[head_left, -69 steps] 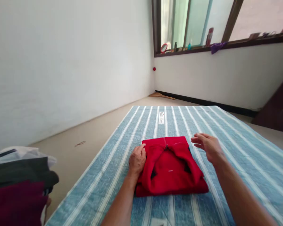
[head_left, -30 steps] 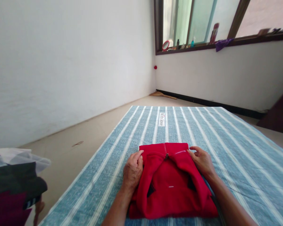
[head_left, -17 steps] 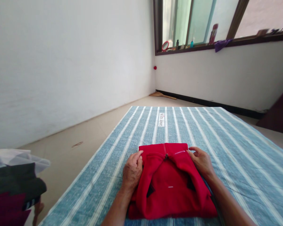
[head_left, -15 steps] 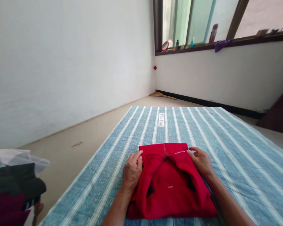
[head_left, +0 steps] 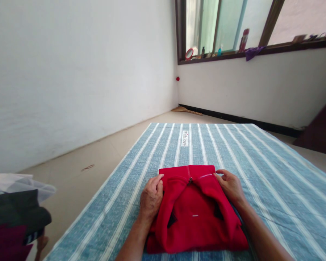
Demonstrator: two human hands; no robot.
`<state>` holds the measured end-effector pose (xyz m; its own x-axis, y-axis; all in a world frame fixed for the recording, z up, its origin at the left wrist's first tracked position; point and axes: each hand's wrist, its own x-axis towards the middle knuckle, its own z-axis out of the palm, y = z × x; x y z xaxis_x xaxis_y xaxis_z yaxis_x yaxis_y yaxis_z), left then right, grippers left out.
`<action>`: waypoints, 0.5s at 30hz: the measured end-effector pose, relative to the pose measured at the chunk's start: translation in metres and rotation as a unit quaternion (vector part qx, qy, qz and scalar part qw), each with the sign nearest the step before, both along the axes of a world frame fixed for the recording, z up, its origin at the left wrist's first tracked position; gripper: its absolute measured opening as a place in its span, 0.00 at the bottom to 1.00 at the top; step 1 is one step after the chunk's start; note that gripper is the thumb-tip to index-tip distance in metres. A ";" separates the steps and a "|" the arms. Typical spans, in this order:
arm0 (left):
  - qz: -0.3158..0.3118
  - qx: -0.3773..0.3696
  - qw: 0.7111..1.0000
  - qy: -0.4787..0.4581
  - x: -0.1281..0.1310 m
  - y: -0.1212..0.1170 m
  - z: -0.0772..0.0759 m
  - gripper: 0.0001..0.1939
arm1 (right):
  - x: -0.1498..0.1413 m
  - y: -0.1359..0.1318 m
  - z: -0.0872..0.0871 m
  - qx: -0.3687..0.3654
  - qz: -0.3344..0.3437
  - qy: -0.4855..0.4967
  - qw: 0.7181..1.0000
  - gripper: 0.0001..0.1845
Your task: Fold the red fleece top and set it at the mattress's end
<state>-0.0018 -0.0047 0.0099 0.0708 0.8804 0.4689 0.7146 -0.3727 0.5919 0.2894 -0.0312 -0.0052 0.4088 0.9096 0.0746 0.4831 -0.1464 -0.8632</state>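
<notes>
A red jacket (head_left: 198, 232) lies folded into a compact bundle on the blue-and-white striped bedsheet (head_left: 220, 145). Its wide collar faces me, with a zip pull near the far edge and a small pale label inside. At the bundle's far left corner, my left hand (head_left: 152, 195) is closed, thumb and forefinger pinching the edge of the fabric. My right hand (head_left: 230, 186) grips the far right corner in the same way, its fingers bent. Both forearms run along the sides of the jacket, which rests flat on the sheet.
A pile of clothes (head_left: 13, 210), white, dark and maroon, stands at the lower left beside the bed. On the floor lie a thin loop (head_left: 87, 168) and a broom (head_left: 187, 110). Small bottles and a round mirror (head_left: 189, 54) line the window sill.
The view has shifted very slightly. Both hands keep their hold on the jacket's far corners, and the jacket has not visibly moved on the sheet.
</notes>
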 end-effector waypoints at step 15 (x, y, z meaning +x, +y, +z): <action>0.003 -0.011 1.000 -0.003 0.000 0.000 0.000 0.17 | -0.001 0.000 0.000 0.007 0.001 -0.013 1.000 0.25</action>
